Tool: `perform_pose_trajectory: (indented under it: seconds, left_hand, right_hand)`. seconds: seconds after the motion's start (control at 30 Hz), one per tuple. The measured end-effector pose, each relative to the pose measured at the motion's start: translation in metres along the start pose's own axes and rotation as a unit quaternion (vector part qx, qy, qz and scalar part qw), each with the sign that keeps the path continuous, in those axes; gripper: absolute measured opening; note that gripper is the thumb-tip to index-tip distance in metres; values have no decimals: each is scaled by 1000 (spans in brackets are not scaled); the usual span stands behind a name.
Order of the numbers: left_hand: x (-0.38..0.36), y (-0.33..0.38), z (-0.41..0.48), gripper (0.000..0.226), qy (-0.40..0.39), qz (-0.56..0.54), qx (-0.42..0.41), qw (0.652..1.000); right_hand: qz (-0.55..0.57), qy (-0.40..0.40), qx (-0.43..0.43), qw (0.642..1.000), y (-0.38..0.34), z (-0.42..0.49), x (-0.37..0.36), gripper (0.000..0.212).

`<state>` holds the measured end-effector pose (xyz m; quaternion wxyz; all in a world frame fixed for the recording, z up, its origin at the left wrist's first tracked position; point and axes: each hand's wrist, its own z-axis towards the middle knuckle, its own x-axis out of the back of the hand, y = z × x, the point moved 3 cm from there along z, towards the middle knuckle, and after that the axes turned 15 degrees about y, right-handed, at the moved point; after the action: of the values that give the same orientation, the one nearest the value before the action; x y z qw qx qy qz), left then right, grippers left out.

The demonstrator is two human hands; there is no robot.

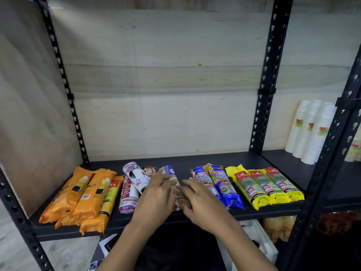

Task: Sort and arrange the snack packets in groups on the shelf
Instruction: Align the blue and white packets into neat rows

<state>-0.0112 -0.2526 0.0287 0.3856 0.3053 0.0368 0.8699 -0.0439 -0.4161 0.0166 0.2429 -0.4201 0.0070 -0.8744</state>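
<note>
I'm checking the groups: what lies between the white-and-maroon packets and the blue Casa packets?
In the head view, one blue-topped packet under the left hand and right hand, and a brownish packet just behind the left hand.
</note>
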Motion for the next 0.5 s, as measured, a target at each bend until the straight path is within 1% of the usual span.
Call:
perform_pose_trajectory:
  seconds: [0.03, 0.1, 0.17, 0.27, 0.33, 0.4, 0.5]
  left_hand:
    - [6, -4, 0, 23, 6, 5, 0, 1000]
    - [15, -11, 0, 25, 12, 15, 16, 1000]
    - [19, -18, -4, 26, 19, 27, 28, 999]
    - [17, -23, -11, 28, 16, 29, 40, 999]
    - [13, -25, -15, 35, 5, 25, 52, 998]
    - [9, -25, -19, 41, -5, 23, 53, 998]
    - [6, -24, -22, 36, -12, 22, 49, 999]
  right_hand:
    - [-18, -30, 27, 999, -5, -1, -6, 64]
    - [-57, -79, 52, 994, -12, -5, -17, 81]
    - [-95, -79, 65, 990, -14, -9, -24, 90]
    - [-131, -48, 76, 987, -13, -13, -29, 100]
    - [-139, -25, 85, 986, -14, -14, -30, 98]
    - [-142, 1, 92, 986, -16, -14, -29, 86]
    - [-126, 16, 84, 988, -17, -16, -27, 71]
